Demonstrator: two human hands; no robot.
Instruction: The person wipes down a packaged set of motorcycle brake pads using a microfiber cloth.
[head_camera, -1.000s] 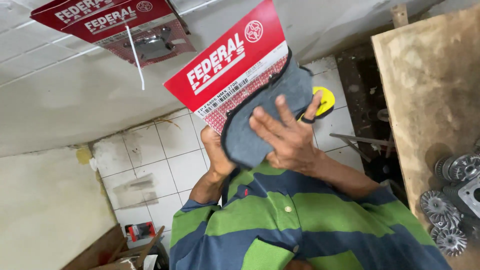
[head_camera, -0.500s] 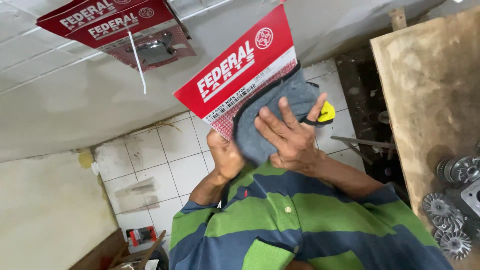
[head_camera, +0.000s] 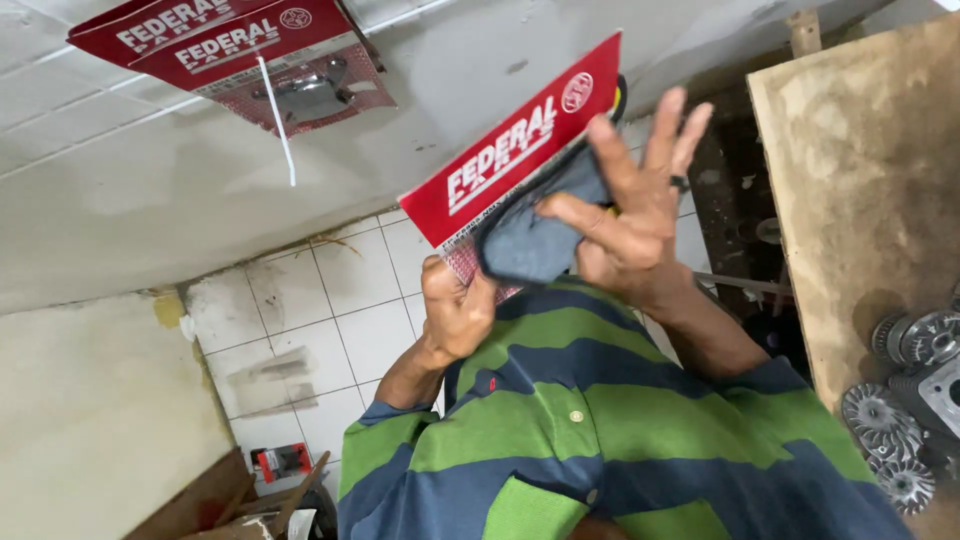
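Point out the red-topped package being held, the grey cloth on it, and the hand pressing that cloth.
red-topped package (head_camera: 500, 175): head view, on its red header card.
grey cloth (head_camera: 530, 240): head view, middle of the fabric.
right hand (head_camera: 630, 235): head view, on the palm.

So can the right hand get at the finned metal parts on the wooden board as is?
Probably, but not freely: nothing lies between the right hand and the finned metal parts, yet it presses a grey cloth against the red package that the left hand grips.
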